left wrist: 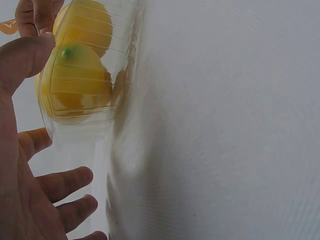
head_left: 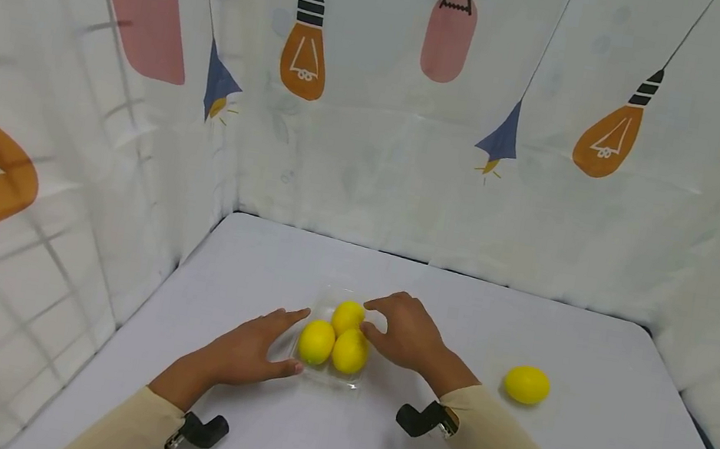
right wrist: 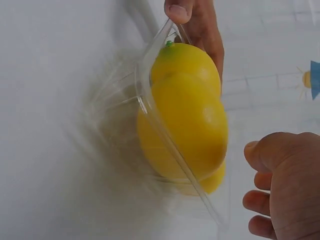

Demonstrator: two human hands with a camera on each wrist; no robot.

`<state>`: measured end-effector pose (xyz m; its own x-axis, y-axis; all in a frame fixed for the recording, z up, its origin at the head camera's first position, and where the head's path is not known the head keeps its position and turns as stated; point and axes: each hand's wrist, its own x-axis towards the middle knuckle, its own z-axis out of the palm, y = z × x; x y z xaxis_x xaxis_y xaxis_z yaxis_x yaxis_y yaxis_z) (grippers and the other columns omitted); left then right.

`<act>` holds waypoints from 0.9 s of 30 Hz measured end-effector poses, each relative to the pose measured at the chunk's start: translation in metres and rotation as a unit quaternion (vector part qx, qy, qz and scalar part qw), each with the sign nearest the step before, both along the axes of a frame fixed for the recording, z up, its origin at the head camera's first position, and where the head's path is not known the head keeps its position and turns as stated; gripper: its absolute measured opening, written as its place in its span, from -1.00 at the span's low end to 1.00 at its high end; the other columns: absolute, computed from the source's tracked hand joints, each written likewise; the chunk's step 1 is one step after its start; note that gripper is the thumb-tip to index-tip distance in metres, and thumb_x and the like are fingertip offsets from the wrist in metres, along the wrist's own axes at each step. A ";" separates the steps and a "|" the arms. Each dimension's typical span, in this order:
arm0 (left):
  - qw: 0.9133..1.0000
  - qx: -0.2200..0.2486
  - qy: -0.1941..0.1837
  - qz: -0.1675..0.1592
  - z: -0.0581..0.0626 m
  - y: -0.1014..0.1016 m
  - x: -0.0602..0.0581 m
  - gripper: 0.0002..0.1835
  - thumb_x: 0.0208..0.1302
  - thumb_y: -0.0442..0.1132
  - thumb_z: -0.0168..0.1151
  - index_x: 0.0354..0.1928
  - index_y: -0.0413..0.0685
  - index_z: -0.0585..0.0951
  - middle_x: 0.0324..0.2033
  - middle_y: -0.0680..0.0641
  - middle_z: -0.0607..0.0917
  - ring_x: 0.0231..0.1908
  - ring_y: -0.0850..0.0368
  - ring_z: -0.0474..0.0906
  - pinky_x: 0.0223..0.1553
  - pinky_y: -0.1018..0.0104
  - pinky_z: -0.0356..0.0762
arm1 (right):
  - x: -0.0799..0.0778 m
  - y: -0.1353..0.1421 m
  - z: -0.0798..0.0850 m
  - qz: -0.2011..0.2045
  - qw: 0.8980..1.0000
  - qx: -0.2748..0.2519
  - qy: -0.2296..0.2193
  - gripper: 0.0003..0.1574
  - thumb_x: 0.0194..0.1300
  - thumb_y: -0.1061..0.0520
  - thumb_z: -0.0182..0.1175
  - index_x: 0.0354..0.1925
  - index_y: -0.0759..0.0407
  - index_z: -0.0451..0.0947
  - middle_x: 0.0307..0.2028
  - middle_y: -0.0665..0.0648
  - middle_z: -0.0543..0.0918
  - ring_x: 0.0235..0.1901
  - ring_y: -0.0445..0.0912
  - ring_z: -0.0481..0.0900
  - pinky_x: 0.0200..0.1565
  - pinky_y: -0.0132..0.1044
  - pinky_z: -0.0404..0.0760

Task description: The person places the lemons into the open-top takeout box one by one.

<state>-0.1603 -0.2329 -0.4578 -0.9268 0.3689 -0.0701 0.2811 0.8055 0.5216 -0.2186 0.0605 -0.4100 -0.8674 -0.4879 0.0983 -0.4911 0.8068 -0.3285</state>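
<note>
A clear plastic tray (head_left: 324,379) on the table holds three yellow lemons, a left one (head_left: 316,342), a right one (head_left: 351,352) and a far one (head_left: 348,317). My left hand (head_left: 247,347) is at the tray's left side, fingers spread, thumb tip right at the rim in the left wrist view. On the other side my right hand (head_left: 408,333) hovers beside the lemons with relaxed, slightly bent fingers. A gap shows between its fingers and the fruit in the right wrist view, and it holds nothing. Green tips show on lemons in both wrist views.
Another lemon (head_left: 527,385) lies on the white table (head_left: 585,444), right of my right forearm. White curtains (head_left: 367,179) printed with lamps and bulbs enclose the table at the back and sides. A black wrist mount (head_left: 425,419) sticks out from each sleeve.
</note>
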 end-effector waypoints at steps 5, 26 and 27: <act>1.000 0.002 0.002 0.001 0.000 0.000 0.000 -0.03 0.23 0.41 0.28 0.61 0.32 0.18 0.52 -0.23 0.24 0.50 -0.28 0.13 0.36 -0.40 0.16 | 0.004 0.014 -0.004 -0.004 1.000 -0.004 0.013 -0.47 0.38 -0.14 0.33 0.24 -0.01 0.65 0.12 -0.03 0.68 0.19 0.00 0.54 0.23 -0.02 0.52; 1.000 -0.002 0.002 -0.005 0.001 0.000 0.000 -0.01 0.25 0.40 0.28 0.62 0.28 0.16 0.52 -0.23 0.24 0.49 -0.31 0.12 0.36 -0.41 0.14 | 0.019 0.083 -0.011 -0.047 0.998 -0.002 0.038 -0.42 0.34 -0.11 0.39 0.26 0.04 0.63 0.14 0.05 0.68 0.19 0.09 0.55 0.20 0.09 0.55; 1.000 -0.003 0.003 -0.005 0.001 0.000 0.000 -0.01 0.25 0.40 0.28 0.62 0.28 0.15 0.52 -0.23 0.24 0.49 -0.31 0.12 0.36 -0.41 0.14 | 0.019 0.086 -0.011 -0.048 0.998 -0.006 0.040 -0.42 0.34 -0.09 0.39 0.26 0.06 0.63 0.14 0.05 0.68 0.19 0.09 0.55 0.20 0.10 0.55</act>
